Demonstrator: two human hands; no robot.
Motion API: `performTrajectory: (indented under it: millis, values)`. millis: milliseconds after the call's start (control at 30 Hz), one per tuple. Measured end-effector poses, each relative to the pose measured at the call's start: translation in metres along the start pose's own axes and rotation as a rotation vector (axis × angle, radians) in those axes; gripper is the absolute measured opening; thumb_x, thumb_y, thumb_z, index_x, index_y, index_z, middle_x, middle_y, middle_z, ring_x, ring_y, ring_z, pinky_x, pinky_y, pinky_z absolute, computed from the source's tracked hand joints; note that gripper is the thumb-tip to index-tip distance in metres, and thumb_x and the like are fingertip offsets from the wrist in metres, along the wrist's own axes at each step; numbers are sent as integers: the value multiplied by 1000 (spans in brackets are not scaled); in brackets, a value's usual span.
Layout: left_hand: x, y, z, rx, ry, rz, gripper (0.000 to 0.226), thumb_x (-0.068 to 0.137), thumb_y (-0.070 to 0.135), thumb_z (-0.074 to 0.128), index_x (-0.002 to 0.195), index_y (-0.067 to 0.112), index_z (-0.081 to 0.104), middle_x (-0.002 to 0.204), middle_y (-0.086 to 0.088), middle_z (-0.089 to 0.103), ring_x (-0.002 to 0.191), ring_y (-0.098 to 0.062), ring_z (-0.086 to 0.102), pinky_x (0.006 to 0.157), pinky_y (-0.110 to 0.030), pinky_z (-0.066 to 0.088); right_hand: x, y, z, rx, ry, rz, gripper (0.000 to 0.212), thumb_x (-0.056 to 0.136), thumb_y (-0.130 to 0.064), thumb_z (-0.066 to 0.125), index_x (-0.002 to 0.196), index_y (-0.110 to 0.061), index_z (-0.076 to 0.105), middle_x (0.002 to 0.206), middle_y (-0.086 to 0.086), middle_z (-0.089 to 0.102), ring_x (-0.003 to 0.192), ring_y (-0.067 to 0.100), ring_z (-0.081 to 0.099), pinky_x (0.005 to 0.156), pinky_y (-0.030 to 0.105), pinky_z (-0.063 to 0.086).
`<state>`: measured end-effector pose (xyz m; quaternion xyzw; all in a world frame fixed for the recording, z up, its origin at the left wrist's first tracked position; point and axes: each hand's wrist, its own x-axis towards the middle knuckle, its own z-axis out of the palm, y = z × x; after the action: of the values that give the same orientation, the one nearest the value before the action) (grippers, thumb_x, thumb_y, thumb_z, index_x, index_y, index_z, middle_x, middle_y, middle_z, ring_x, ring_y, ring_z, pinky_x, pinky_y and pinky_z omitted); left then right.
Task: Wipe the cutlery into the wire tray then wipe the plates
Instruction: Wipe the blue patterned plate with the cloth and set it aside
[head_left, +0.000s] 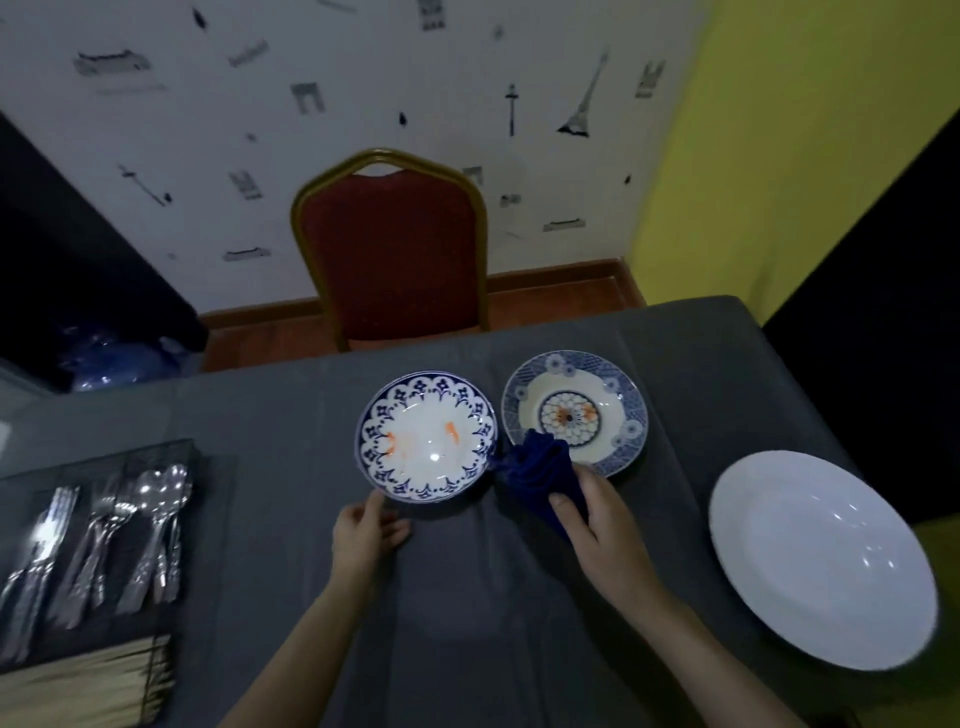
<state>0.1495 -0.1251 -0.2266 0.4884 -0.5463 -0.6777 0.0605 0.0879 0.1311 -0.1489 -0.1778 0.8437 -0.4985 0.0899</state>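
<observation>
- Head view: a bench (467, 597) draped in grey cloth stands before a white wall printed with small dark landmarks, a yellow wall to the right, and a red chair (395, 249) with a gold frame pushed up at the far side.
- At the bench's left edge sits the wire tray (98, 457), with cutlery (104, 530) lying in its compartments: forks at the left, spoons towards the right.
- Near the middle lies a blue-rimmed plate (427, 435), white in the centre with orange marks.
- Just beside it on the right is a patterned plate (574, 411) with a blue border and a round flower motif.
- Well apart, at the right edge, rests a large white plate (821, 558).
- The left hand (366, 535) is at the near rim of the blue-rimmed plate, thumb touching the edge, fingers loosely curled below it; whether its grip closes on the rim cannot be told.
- The right hand (592, 525) pinches a bunched dark blue cloth (535, 473), whose top overlaps the near edge of the patterned plate.
</observation>
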Motion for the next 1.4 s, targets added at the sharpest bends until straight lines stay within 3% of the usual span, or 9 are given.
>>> performTrajectory:
  millis: [200,367,533,667,867,1000,1200,1300,1400]
  values:
    - [30,15,1,149,-82,69,12,97,6,52,107,0,49,109,-21,63,79,-24,69,70,-37,61,-14,-12,33,-104,-25,69,35,96,-30,48,130,-29,46,113,-13,57,107,5,52,90,37,45]
    - [9,7,-34,312,-108,100,9,94,4,50,102,3,52,103,-18,65,81,-30,70,62,-35,61,-29,-31,48,-308,67,41,32,94,-28,51,126,-30,48,101,-15,57,94,5,53,80,33,46]
    - [-6,-1,-94,561,-300,141,7,92,3,54,98,3,57,85,-6,68,62,-15,70,51,-24,56,-30,-46,72,-532,144,-21,29,92,-21,53,121,-20,52,99,-8,62,87,12,54,75,32,41]
    - [-5,-9,-128,686,-400,147,13,88,6,56,97,-3,58,85,-15,70,72,-26,71,64,-43,60,-27,-55,103,-582,185,-37,27,90,-19,56,117,-15,54,95,-6,61,85,14,54,74,32,41]
    - [-9,-10,-142,542,-513,117,11,97,11,53,105,6,57,90,-11,70,67,-30,73,64,-46,62,-47,-21,157,-992,-274,-122,51,65,-23,81,111,-9,63,101,5,67,90,22,60,85,37,50]
    - [-11,-10,-143,545,-514,123,11,98,12,49,105,6,56,88,-13,71,64,-31,73,64,-45,61,-47,-29,157,-1010,-354,-82,38,65,-22,78,100,-16,65,92,0,68,82,17,61,84,31,49]
    - [-10,-9,-141,559,-521,121,12,99,11,47,107,9,55,90,-11,71,63,-29,73,62,-42,62,-62,-47,159,-823,-597,-211,37,82,-22,48,118,-20,56,111,-5,62,102,12,52,104,30,34]
    - [-11,-9,-140,584,-523,133,13,100,13,44,106,8,54,90,-12,71,62,-28,72,57,-38,61,-73,-44,182,-839,-603,-246,50,82,-30,52,129,-15,53,124,-3,60,112,12,54,111,33,29]
    - [-12,-10,-141,698,-564,171,21,104,17,34,104,3,50,86,-19,70,65,-33,70,60,-44,60,-60,-43,206,-976,-578,-263,62,65,-33,71,124,-16,59,122,-3,63,110,11,58,103,35,27]
